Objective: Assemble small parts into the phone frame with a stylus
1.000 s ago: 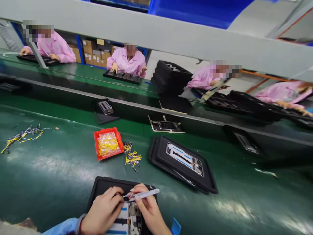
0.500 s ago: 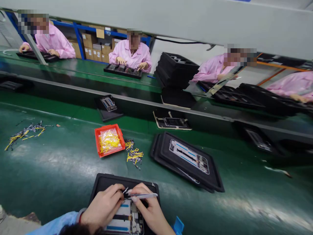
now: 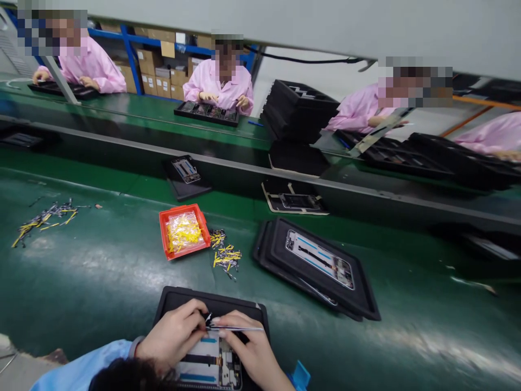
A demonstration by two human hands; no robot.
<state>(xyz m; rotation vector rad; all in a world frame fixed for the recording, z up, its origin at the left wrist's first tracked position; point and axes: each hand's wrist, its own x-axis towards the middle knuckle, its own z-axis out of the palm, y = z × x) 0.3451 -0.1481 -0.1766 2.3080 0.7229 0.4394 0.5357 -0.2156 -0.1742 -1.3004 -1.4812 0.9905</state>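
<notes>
- Nearby, the right hand (image 3: 250, 347) pinched a pair of slim metal tweezers (image 3: 244, 328) between thumb and fingers, the tool lying nearly level and its tip pointing left.
- Just left of it, the left hand (image 3: 173, 336) had its fingers bent and drawn together, their tips close to a small dark piece (image 3: 209, 317); whether they gripped it, I could not tell.
- Beneath both hands sat an opened device (image 3: 203, 369), with blue strips and exposed circuitry, on a black tray (image 3: 183, 296) at the near side of the green table (image 3: 101, 288).
- Farther out stood a red bin (image 3: 164, 231) holding bagged yellow pieces (image 3: 185, 233), with a loose pile (image 3: 227, 256) just to its right.
- Well to the left lay another pile (image 3: 44, 217) of yellow and dark strips.
- On the right, stacked black trays (image 3: 366, 304) bore a similar device (image 3: 321, 258).
- Across the grey rail (image 3: 228, 165), at the far side, people in pink (image 3: 220, 81) sat with trays.
</notes>
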